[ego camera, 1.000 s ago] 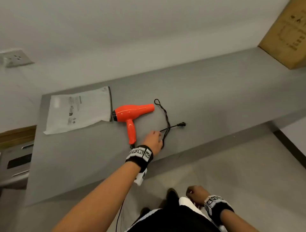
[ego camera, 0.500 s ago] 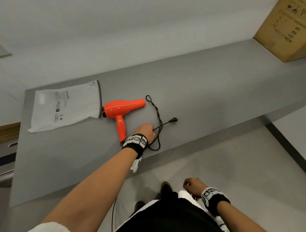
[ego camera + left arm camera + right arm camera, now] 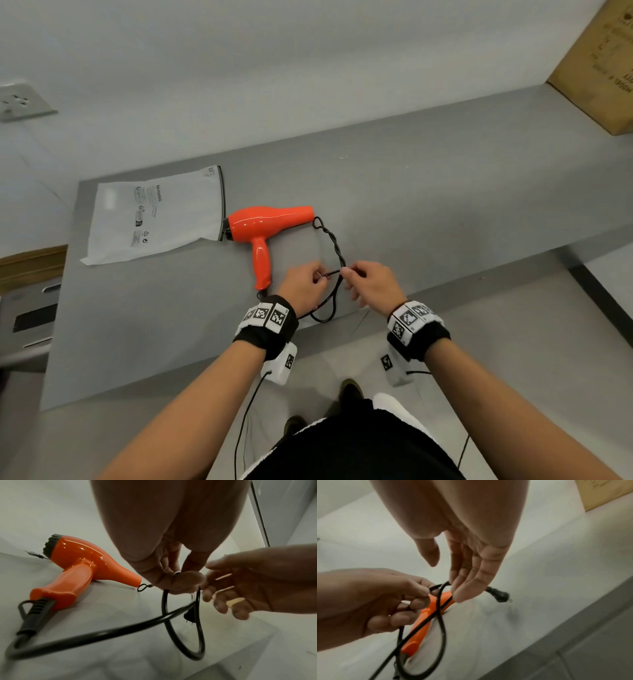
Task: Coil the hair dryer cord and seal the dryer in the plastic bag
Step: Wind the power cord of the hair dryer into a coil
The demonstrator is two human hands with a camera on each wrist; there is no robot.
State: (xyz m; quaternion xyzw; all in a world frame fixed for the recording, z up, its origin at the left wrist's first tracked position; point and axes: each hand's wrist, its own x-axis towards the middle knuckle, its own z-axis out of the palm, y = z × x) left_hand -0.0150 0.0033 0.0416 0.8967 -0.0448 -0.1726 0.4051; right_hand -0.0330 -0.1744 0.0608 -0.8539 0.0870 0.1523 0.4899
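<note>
An orange hair dryer point(image 3: 267, 226) lies on the grey table point(image 3: 445, 178), its black rear end at the mouth of a white plastic bag point(image 3: 154, 212) that lies flat to its left. The black cord point(image 3: 334, 240) runs twisted from near the nozzle back to my hands, and a loop point(image 3: 323, 315) hangs past the table's front edge. My left hand point(image 3: 320, 274) pinches the cord point(image 3: 102, 632) between thumb and fingers. My right hand point(image 3: 347, 274) touches the cord point(image 3: 440, 615) with nearly straight fingers point(image 3: 471, 574), thumb held apart. The plug point(image 3: 500, 596) sticks out behind those fingers.
A cardboard box point(image 3: 603, 68) stands at the table's far right against the wall. A wall socket point(image 3: 17, 101) is at the upper left. Left of the table is a grey appliance point(image 3: 27, 318). Tiled floor lies in front.
My right hand has come up from beside my body to the cord. My left hand has lifted the cord off the table, and the plug end has been drawn in to my hands.
</note>
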